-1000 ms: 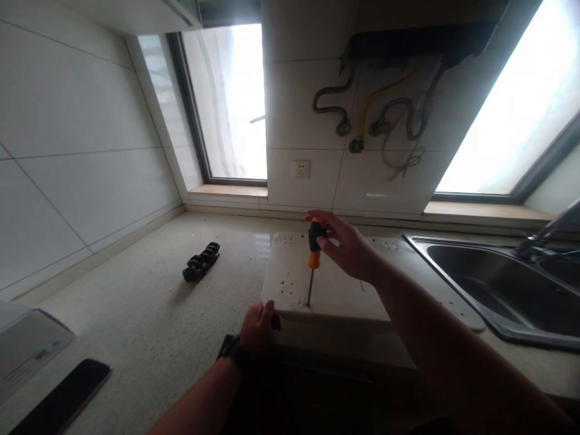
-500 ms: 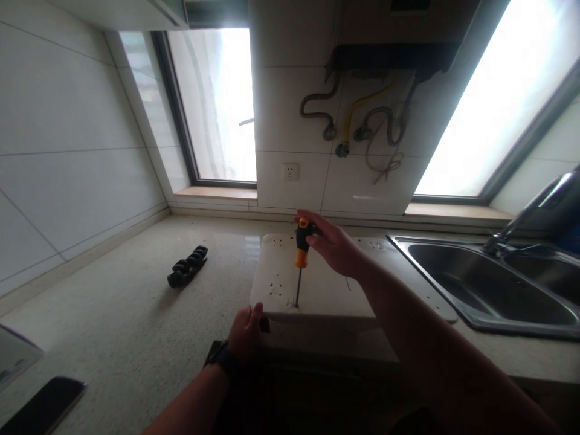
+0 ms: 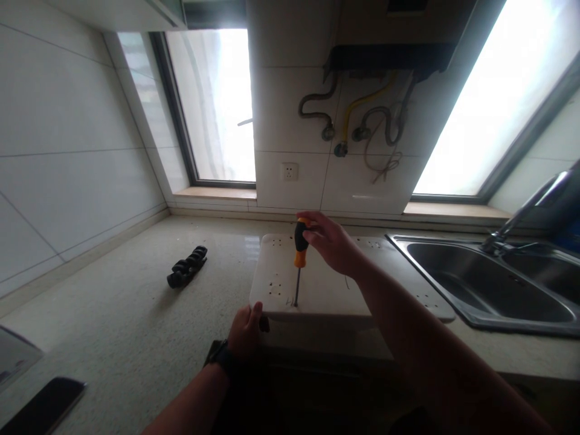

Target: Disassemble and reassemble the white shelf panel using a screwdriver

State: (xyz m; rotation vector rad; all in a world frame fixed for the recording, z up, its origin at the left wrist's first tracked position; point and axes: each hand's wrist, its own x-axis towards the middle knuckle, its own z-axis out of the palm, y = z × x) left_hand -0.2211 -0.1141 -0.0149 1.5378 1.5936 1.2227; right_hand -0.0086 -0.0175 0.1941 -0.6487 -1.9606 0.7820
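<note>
A screwdriver with a black and orange handle stands nearly upright, its tip at the front edge of a white panel. My right hand is closed around the top of its handle. The panel lies flat on the counter, with groups of small holes near its corners and pencil-like marks beside the tip. At the panel's front left corner, my left hand grips the edge, thumb on top and fingers out of sight below. Whatever the tip touches is too small to make out.
Left of the panel, a black ribbed object rests on the speckled counter. A dark phone-like slab lies at the lower left. To the right is a steel sink with a faucet. Hoses hang on the wall behind.
The screwdriver handle has turned slightly, and my right fingers have shifted around its top. My left hand stays on the panel's corner. The whole view has drifted a little.
</note>
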